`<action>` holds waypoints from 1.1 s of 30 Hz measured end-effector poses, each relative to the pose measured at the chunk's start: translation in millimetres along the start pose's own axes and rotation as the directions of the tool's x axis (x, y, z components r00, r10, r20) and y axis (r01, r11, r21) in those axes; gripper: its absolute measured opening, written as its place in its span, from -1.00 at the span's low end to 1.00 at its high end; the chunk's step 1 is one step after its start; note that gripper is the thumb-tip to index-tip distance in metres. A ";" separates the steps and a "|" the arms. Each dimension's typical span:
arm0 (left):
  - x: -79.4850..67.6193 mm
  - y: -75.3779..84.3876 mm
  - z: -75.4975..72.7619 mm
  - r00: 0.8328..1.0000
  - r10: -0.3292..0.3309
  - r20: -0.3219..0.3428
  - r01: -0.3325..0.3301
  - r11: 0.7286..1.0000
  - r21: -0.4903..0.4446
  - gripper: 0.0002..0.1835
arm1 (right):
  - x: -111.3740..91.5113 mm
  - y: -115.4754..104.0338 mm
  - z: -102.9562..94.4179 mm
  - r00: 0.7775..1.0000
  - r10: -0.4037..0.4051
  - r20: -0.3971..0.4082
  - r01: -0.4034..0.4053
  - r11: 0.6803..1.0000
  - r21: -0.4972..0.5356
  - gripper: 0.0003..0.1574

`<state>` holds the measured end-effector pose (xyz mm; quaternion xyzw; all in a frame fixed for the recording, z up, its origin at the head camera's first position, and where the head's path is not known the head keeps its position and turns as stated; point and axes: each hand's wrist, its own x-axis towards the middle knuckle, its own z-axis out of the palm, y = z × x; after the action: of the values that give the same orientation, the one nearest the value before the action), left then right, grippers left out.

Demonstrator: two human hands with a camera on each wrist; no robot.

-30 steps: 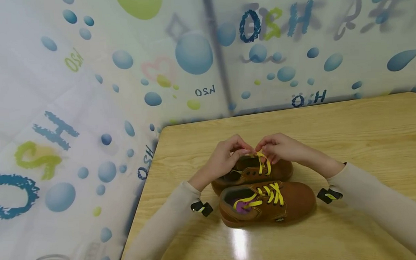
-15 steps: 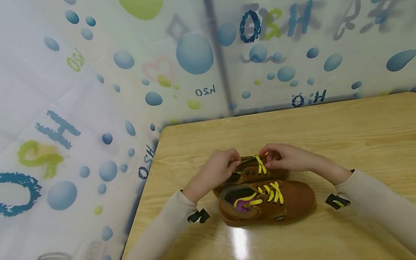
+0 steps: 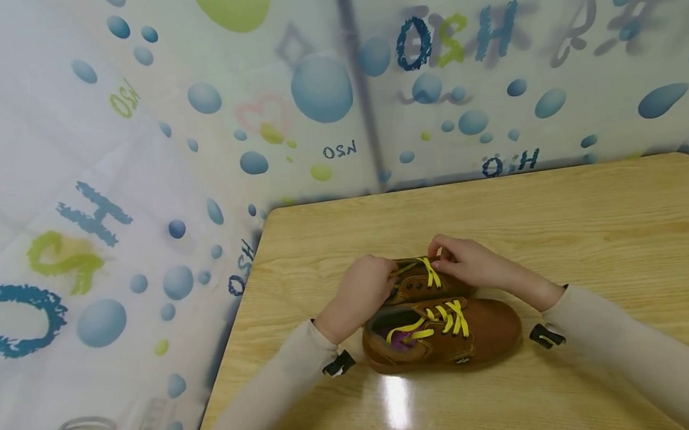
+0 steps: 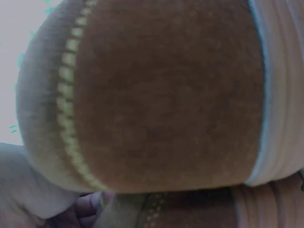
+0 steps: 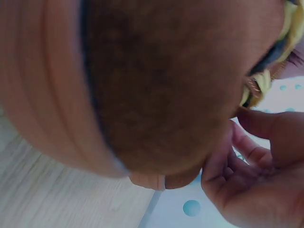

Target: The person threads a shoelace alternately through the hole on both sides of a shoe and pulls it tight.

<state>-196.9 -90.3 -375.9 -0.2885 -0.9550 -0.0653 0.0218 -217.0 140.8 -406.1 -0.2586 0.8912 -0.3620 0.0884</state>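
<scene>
Two brown shoes lie side by side on the surface (image 3: 308, 251), toes to the right, and lacing the far shoe (image 3: 414, 295) seems to be the step in hand. Leftmost, the left hand (image 3: 361, 290) is at the heel end of that shoe, fingers bent towards its opening; whether they hold anything I cannot tell. In front sits the near shoe (image 3: 493, 330), one yellow lace (image 3: 453, 319) trailing back into its opening. Further right, the far shoe shows bare eyelets (image 3: 418, 286), then its own lace (image 3: 431, 272) crossing the front. Beside that, the right hand (image 3: 468, 261) has thumb and index finger bent close together; what is between them is hidden.

Next, I judge, a free lace end must reach a bare eyelet, with the shoe kept steady.

A second ago both hands nearly met over the far shoe, lace raised; now they are apart and that lace lies flatter. The near shoe looks unmoved.
</scene>
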 end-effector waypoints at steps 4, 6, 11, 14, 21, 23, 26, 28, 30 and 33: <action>2.9 -2.8 2.4 1.000 0.017 0.007 -0.017 1.000 -0.026 -0.77 | 4.3 -3.1 3.9 0.999 -0.025 -0.039 0.020 0.992 -0.125 -0.95; 3.0 -5.7 1.6 0.998 0.059 -0.006 -0.060 0.996 -0.071 -0.82 | 5.3 -4.6 4.2 0.999 -0.024 -0.041 0.017 0.987 -0.158 -0.93; -2.5 -11.5 -10.4 0.991 0.136 -0.013 -0.137 0.978 -0.157 -0.87 | 6.3 -7.9 4.9 0.999 0.006 -0.042 -0.015 0.976 -0.215 -0.91; -7.4 -14.0 -18.3 0.991 0.129 0.029 -0.120 0.969 -0.215 -0.86 | 7.9 -10.0 7.2 0.999 0.023 -0.036 -0.032 0.964 -0.264 -0.89; -11.8 -18.4 -22.1 0.993 0.082 0.084 -0.051 0.946 -0.321 -0.84 | 10.2 -9.5 8.4 0.999 0.039 -0.032 -0.047 0.958 -0.283 -0.86; -11.1 -19.7 -21.3 0.995 0.058 0.081 -0.026 0.936 -0.351 -0.84 | 10.4 -5.6 6.6 0.999 0.040 -0.016 -0.043 0.969 -0.242 -0.88; -9.8 -21.7 -19.5 0.997 0.039 0.066 -0.011 0.924 -0.382 -0.84 | 8.9 1.0 1.1 0.998 0.049 0.033 -0.044 0.990 -0.135 -0.92; -9.2 -22.9 -17.9 0.998 0.030 0.063 -0.001 0.913 -0.407 -0.84 | 6.7 4.0 -3.5 0.996 0.047 0.081 -0.043 0.998 -0.042 -0.91; -9.0 -24.1 -16.3 0.998 0.016 0.059 0.010 0.907 -0.421 -0.85 | 4.3 5.1 -8.2 0.990 0.040 0.135 -0.045 0.998 0.037 -0.87; -8.7 -25.9 -13.7 0.998 -0.001 0.055 0.026 0.897 -0.440 -0.85 | 1.9 2.8 -11.6 0.982 0.025 0.187 -0.044 0.994 0.097 -0.74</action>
<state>-204.0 -118.3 -365.9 -0.2810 -0.9176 -0.2722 -0.0701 -223.8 148.4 -399.6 -0.2708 0.8642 -0.3790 0.1904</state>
